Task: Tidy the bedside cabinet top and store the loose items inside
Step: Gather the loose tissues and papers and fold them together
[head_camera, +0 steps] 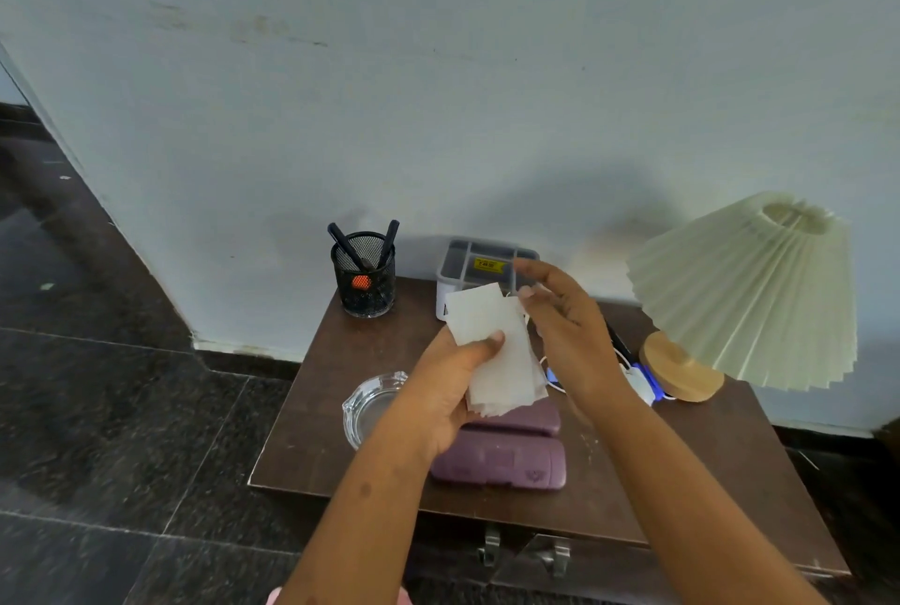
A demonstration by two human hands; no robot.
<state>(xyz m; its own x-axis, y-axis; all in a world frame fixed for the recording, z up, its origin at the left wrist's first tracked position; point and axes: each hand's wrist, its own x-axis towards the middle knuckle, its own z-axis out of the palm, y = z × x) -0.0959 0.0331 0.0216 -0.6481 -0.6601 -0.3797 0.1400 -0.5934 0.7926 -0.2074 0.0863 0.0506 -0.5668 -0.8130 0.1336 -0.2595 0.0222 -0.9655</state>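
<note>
Over cabinet top (311, 434), left hand (453, 390) grip clenched round paper slips (487, 317); right hand (570, 332) grip slack, perhaps touching them.

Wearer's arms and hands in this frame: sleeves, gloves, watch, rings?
Both bare. Left hand and right hand: no gloves, no rings showing, no watch or band at either wrist. Forearms are uncovered down to the bottom edge, so no sleeve is in view. A sliver of pink fabric shows there, likely clothing.
</note>
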